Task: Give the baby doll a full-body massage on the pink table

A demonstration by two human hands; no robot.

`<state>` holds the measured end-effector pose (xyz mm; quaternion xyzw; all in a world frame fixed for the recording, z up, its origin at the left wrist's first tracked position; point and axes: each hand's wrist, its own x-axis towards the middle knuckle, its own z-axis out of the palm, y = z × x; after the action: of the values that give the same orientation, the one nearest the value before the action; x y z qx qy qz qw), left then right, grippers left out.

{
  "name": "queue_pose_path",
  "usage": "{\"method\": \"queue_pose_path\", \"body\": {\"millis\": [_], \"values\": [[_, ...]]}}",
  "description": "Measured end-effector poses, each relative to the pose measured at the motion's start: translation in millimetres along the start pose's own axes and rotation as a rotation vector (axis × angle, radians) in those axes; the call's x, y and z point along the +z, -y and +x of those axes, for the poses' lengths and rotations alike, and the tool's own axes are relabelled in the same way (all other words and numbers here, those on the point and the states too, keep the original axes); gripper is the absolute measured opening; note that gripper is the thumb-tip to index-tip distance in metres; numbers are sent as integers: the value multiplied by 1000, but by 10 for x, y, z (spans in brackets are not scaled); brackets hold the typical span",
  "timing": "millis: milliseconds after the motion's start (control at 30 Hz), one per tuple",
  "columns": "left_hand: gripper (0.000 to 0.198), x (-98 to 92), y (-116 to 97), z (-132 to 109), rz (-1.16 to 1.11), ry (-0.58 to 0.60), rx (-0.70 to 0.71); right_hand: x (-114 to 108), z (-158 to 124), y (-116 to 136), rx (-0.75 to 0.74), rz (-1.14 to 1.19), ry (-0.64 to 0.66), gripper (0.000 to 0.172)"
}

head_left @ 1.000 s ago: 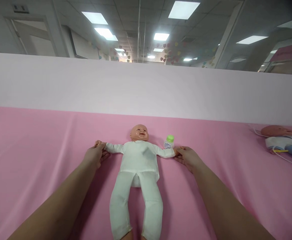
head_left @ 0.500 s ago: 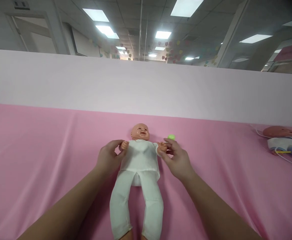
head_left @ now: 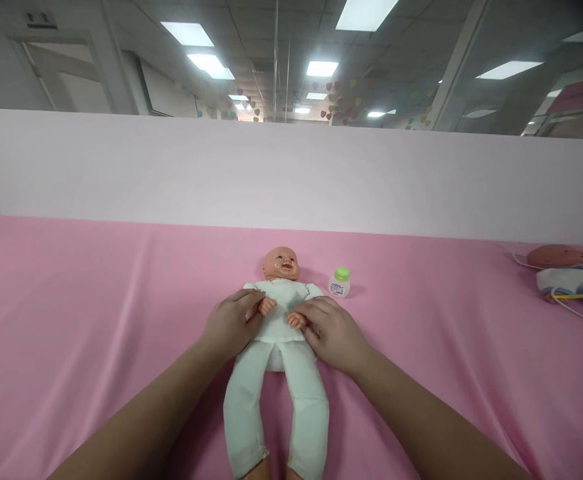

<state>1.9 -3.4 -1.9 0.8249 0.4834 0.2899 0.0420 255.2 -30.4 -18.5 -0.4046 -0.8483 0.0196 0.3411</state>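
Nearest, the bare ankles of a baby doll with smooth tan skin and white cloth clothing (head_left: 278, 330) reach the bottom edge of the view, the doll lying on its back, legs slightly apart, on a wide, creased pink sheet (head_left: 96, 320). Above its white trousers (head_left: 308, 403), the person's left hand (head_left: 234, 325) and right hand (head_left: 336, 333) come in from either side, each closed, fingers curled, around one of the doll's lower arms, so that the doll's small fists (head_left: 267, 306) lie over the front of its white shirt (head_left: 284, 293). Beyond them is the bald, open-mouthed doll head (head_left: 281, 263), and just right of it a small, rounded, pale bottle with a light green cap (head_left: 340, 283) stands upright on the sheet. Well apart at the right edge lies a second doll in white and blue clothing (head_left: 571, 277), with a thin white cord around it and a yellow strip. A smooth, low white panel (head_left: 291, 177) borders the sheet; farther back are coloured heart decorations (head_left: 328, 115), a pale door (head_left: 71, 77) and bright rectangular ceiling lights (head_left: 322, 69).
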Motion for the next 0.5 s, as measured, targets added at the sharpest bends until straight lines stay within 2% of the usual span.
{"method": "queue_pose_path", "body": {"millis": [100, 233, 333, 400, 500], "values": [[27, -30, 19, 0, -156, -109, -161, -41, -11, -78, 94, 79, -74, 32], [29, -77, 152, 26, -435, -269, -431, -133, -33, -271, 367, 235, -263, 30], [30, -83, 365, 70, -577, -374, -603, -238, -55, -492, 629, 311, -395, 45], [30, -53, 546, 107, -685, -450, -688, -300, -82, -678, 805, 284, -432, 54], [24, 31, 811, 161, -966, -571, -835, -340, -147, -961, 986, 276, -424, 51]]}}
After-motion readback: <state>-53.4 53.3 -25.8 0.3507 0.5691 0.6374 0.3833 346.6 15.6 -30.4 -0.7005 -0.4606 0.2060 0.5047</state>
